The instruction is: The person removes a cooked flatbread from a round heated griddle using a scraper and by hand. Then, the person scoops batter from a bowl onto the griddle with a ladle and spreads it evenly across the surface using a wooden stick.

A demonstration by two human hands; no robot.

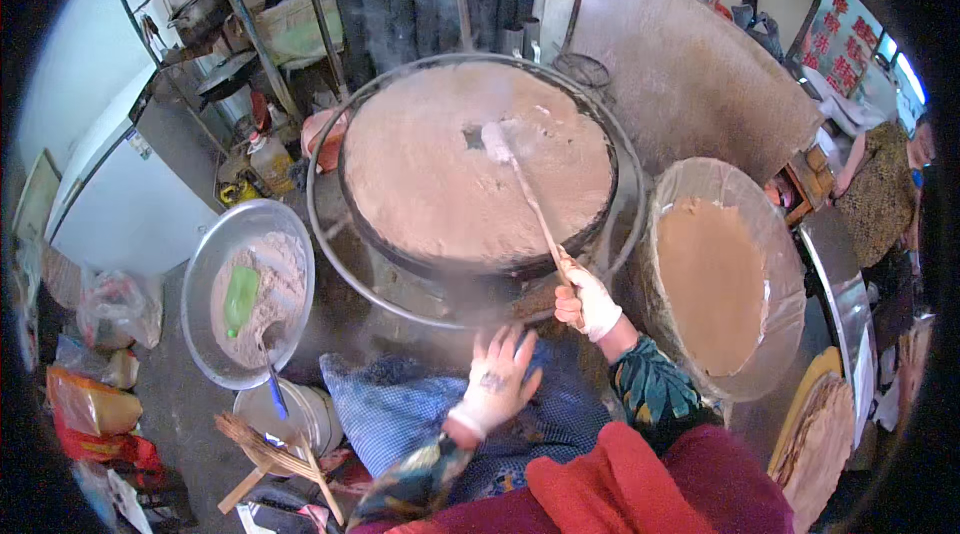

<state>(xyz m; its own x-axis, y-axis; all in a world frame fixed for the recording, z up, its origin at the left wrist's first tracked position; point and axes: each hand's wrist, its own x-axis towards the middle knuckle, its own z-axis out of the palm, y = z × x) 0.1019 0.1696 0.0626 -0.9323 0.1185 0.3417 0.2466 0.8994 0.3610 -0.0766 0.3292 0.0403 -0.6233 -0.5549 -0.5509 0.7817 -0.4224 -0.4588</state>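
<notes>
My right hand (586,300), in a pale glove, grips the wooden handle of a long spreading tool (536,200). Its whitish head (495,142) rests on a pinkish-brown layer of batter (435,181) that coats a large round griddle (346,196). Beside the head, a small dark gap (474,138) shows in the layer. My left hand (496,382) has its fingers spread and holds nothing; it is over a blue checked cloth (397,399) on my lap, in front of the griddle. Steam rises at the far side.
A metal ring (319,234) circles the griddle. On the left, a metal basin (191,309) holds floury stuff and a green plastic scoop (241,300). A plastic-lined tub (784,294) of brown batter stands right, near stacked thin flatbreads (821,451). People are in the background.
</notes>
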